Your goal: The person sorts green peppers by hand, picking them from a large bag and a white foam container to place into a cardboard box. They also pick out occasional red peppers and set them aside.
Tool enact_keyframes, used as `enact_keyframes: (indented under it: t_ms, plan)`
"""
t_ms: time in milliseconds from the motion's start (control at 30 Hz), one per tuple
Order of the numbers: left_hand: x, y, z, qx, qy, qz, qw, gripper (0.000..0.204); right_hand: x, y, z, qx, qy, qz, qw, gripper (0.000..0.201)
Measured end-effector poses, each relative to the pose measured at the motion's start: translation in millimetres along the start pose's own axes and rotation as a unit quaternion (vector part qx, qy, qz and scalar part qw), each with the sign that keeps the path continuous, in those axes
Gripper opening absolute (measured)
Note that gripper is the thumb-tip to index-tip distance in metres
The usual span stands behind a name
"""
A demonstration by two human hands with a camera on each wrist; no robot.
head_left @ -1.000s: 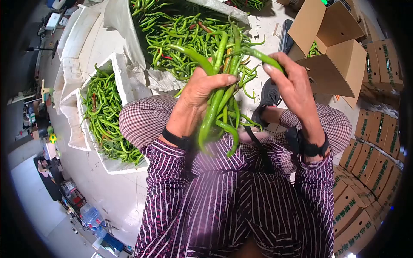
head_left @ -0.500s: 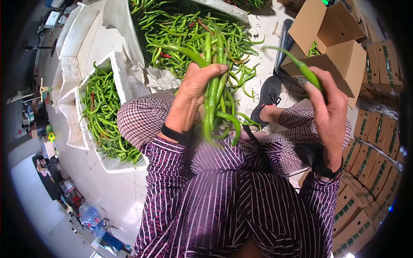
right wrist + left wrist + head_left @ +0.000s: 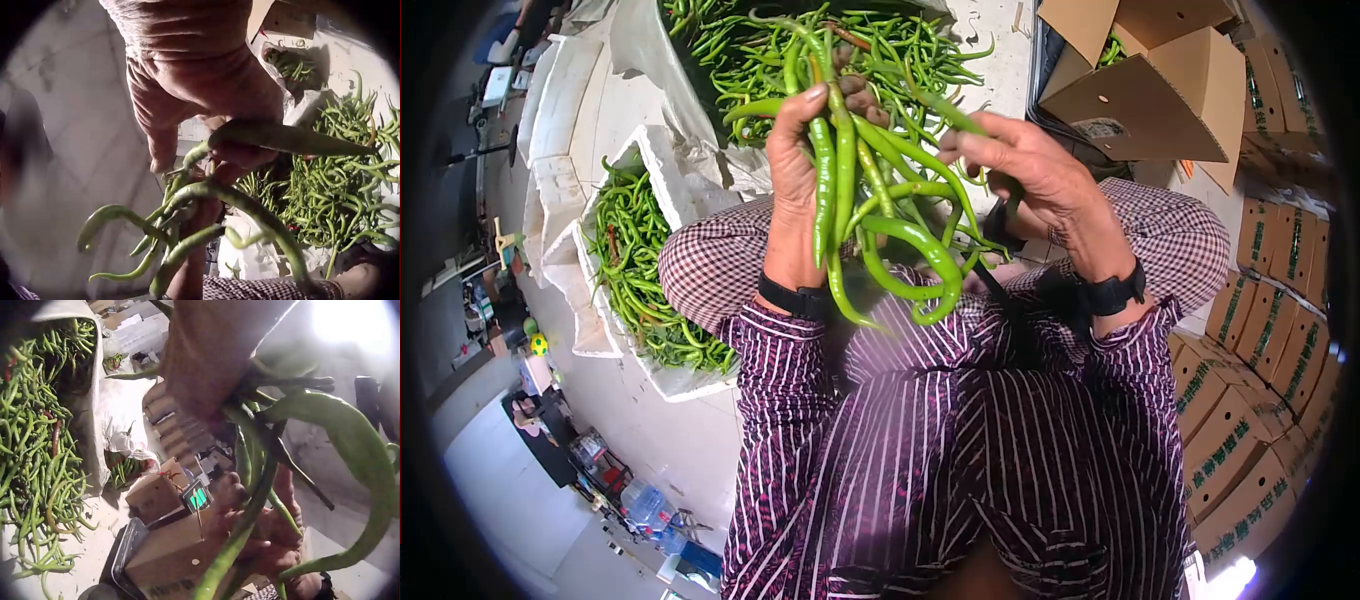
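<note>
In the head view my left hand grips a bunch of long green chili peppers, thumb across them, with their curved ends hanging down over the lap. My right hand is just right of the bunch and pinches one green chili pepper, blurred here. The right wrist view shows that pepper lying across the fingers of the right hand, close over the bunch. In the left wrist view, curved peppers hang below the left hand, and the right hand appears behind them.
A large sack spills many chili peppers in front. At left stands a white foam box full of peppers. An open cardboard box with some peppers is at right, near stacked cartons.
My right hand first drew a pepper out to the right, then came back beside the bunch with a pepper in its fingers. The left hand rose slightly, and its bunch now spreads wider.
</note>
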State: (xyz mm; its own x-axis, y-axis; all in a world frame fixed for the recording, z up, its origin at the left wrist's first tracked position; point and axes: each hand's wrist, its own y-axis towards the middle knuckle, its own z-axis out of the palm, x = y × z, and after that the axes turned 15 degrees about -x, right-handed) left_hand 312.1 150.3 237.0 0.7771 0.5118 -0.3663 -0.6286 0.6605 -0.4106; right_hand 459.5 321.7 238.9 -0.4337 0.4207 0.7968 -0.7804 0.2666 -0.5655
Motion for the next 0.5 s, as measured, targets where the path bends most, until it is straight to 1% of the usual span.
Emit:
enact_keyframes:
  t_ms: [33, 67, 100, 133, 200, 233, 267, 300, 367, 400, 433, 467, 500]
  plan:
    - [-1.0, -1.5, 1.6, -0.011, 0.009, 0.021, 1.0, 0.051, -3.0, 0.1, 2.2, 0.0, 0.001, 0.001, 1.0, 0.056]
    - [-4.4, 1.9, -4.0, -0.005, 0.012, 0.032, 0.999, 0.051, -8.4, 0.4, 6.1, 0.052, 0.007, -0.012, 0.999, 0.057]
    - [-5.7, 7.1, -8.7, 0.02, -0.046, 0.007, 0.999, 0.053, -11.4, -0.6, 10.7, 0.104, 0.013, -0.024, 0.994, 0.058]
    - [-6.2, 8.9, -14.3, 0.024, -0.038, 0.008, 0.999, 0.052, -12.3, -3.8, 15.1, 0.11, 0.024, -0.038, 0.993, 0.059]
    - [-8.0, 9.9, -14.5, 0.028, -0.029, 0.007, 0.999, 0.051, -7.0, -8.0, 18.3, 0.119, 0.048, -0.029, 0.991, 0.059]
    - [-9.6, 10.7, -14.5, 0.047, -0.039, 0.008, 0.998, 0.05, -5.9, -8.9, 18.9, 0.127, 0.071, -0.021, 0.989, 0.06]
    - [-10.8, 10.8, -13.9, 0.066, -0.049, 0.01, 0.997, 0.05, -7.0, -6.5, 15.2, 0.136, 0.047, -0.03, 0.989, 0.063]
    - [-11.2, 9.8, -11.8, 0.063, -0.077, 0.0, 0.995, 0.049, -7.6, -7.4, 13.7, 0.137, 0.048, -0.029, 0.989, 0.063]
    - [-16.6, 10.9, -12.6, 0.037, -0.035, 0.058, 0.997, 0.048, -5.6, -13.8, 12.0, 0.152, 0.088, 0.0, 0.984, 0.063]
    - [-19.5, 13.3, -12.0, 0.065, -0.062, 0.042, 0.995, 0.046, -7.2, -14.9, 10.1, 0.15, 0.088, 0.001, 0.985, 0.063]
    - [-21.2, 12.3, -13.2, 0.041, -0.072, 0.062, 0.995, 0.044, -9.7, -15.1, 8.7, 0.128, 0.105, -0.016, 0.986, 0.062]
    - [-23.0, 12.5, -14.1, 0.039, -0.073, 0.069, 0.994, 0.043, -11.3, -14.9, 8.0, 0.107, 0.122, -0.033, 0.986, 0.06]
    - [-25.8, 11.7, -15.0, 0.037, -0.074, 0.076, 0.994, 0.042, -11.3, -16.4, 4.2, 0.109, 0.121, -0.032, 0.986, 0.06]
